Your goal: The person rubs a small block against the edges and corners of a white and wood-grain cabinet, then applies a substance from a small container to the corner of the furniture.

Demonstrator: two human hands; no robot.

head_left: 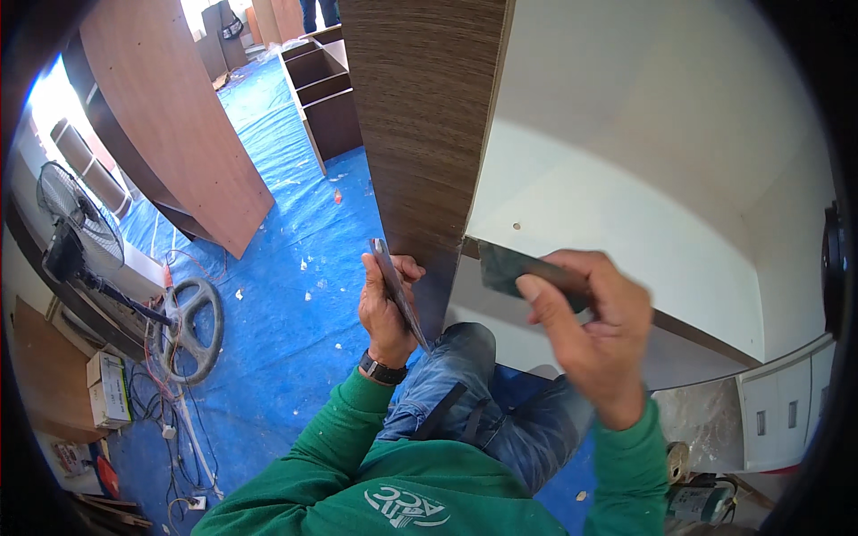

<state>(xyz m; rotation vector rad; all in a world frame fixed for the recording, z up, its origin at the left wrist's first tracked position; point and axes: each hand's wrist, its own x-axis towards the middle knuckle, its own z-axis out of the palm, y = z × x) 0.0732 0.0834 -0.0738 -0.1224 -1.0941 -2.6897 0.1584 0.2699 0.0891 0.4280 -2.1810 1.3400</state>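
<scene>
My left hand (380, 313), with a black watch on its wrist, is closed round a thin flat plate (399, 293) seen nearly edge-on. In my right hand (599, 330), a dark, flat rectangular scraper blade (511, 268) is pinched between thumb and fingers. The blade's far left corner is at the front edge of the cabinet, near the lower end of a brown wood-grain panel (424, 134); whether it touches cannot be told. Beyond it lies the white inner surface (608, 214) of the cabinet, with a small hole in it.
Blue sheeting (295, 330) with scattered scraps covers the floor. A standing fan (80, 214) with a round base, loose cables (170, 411) and a carton (109, 390) are on the left. A leaning wooden unit (170, 116) and a dark open-shelved unit (326, 107) stand farther off.
</scene>
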